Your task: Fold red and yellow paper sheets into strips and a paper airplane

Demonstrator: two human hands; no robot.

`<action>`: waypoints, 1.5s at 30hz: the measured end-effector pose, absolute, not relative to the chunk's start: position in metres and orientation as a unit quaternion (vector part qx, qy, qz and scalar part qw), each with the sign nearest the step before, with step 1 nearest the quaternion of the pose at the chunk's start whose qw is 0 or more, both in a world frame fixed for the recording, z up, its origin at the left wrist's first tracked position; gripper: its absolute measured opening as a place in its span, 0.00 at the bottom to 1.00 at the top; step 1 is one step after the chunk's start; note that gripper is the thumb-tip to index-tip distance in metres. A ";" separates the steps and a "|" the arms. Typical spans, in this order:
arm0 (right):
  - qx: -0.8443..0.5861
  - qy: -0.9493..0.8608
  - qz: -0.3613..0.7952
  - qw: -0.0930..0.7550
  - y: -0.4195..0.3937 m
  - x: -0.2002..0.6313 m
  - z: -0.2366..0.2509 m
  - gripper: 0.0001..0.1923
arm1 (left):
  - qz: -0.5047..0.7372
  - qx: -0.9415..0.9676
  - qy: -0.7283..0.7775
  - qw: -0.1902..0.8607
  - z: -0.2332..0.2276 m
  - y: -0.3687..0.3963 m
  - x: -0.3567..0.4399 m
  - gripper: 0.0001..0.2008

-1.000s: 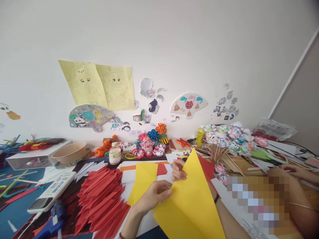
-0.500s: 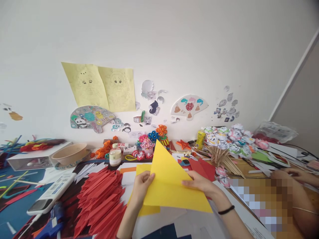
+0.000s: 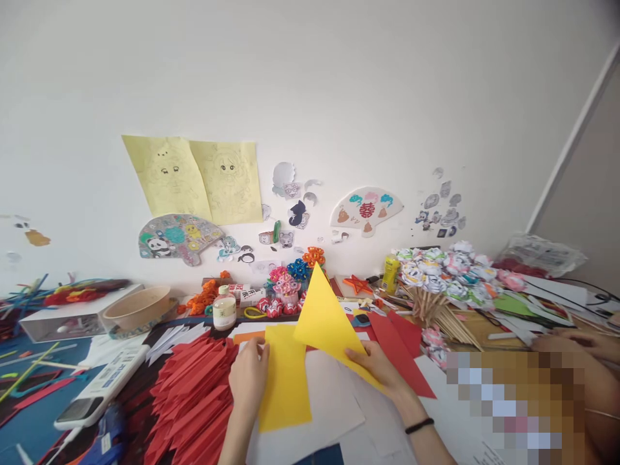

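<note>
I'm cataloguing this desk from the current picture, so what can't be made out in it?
All in the head view:
Right hand: some fingers, hidden behind the yellow triangle.
Blue glue gun: lower part, cut off by the bottom edge.
Small bottle: label print, too small.
Pixelated patch: covers whatever lies there.

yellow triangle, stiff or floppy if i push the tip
The yellow triangle looks fairly stiff: it juts from the right hand with little sag. It's probably light, being thin, paper-like sheet. The narrow tip might still bend.
</note>
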State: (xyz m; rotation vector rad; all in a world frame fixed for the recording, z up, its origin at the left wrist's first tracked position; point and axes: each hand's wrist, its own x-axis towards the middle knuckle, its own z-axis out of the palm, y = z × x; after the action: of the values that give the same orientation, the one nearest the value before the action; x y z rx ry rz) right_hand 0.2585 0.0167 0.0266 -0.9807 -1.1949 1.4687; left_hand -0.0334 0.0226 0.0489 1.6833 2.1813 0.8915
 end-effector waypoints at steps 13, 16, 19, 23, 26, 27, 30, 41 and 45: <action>-0.414 -0.467 0.590 0.512 0.020 0.255 0.018 0.23 | 0.156 0.635 0.756 0.036 0.039 0.020 -0.024 0.16; -0.412 -0.468 0.593 0.509 0.020 0.255 0.018 0.23 | 0.138 0.642 0.753 0.030 0.038 0.019 -0.024 0.16; -0.415 -0.468 0.596 0.503 0.022 0.257 0.017 0.22 | 0.115 0.646 0.754 0.016 0.034 0.020 -0.025 0.17; -0.431 -0.461 0.591 0.502 0.026 0.259 0.014 0.25 | 0.083 0.643 0.761 -0.001 0.026 0.020 -0.025 0.23; -0.428 -0.460 0.595 0.501 0.027 0.260 0.012 0.24 | 0.078 0.642 0.763 0.000 0.025 0.020 -0.025 0.26; -0.426 -0.460 0.596 0.501 0.027 0.260 0.012 0.24 | 0.080 0.644 0.761 0.006 0.025 0.020 -0.024 0.27; -0.428 -0.457 0.596 0.504 0.029 0.261 0.009 0.24 | 0.084 0.645 0.759 0.022 0.028 0.021 -0.024 0.27; -0.402 -0.413 0.622 0.531 0.024 0.260 0.016 0.22 | 0.132 0.643 0.752 0.054 0.043 0.020 -0.029 0.08; -0.416 -0.429 0.608 0.524 0.022 0.262 0.020 0.19 | 0.133 0.648 0.747 0.069 0.047 0.019 -0.029 0.07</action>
State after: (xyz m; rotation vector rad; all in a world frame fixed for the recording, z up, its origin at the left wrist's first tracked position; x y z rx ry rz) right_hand 0.2621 0.0222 0.0204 -0.9946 -1.0257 1.4549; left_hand -0.0291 0.0194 0.0473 1.9498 2.2491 0.3998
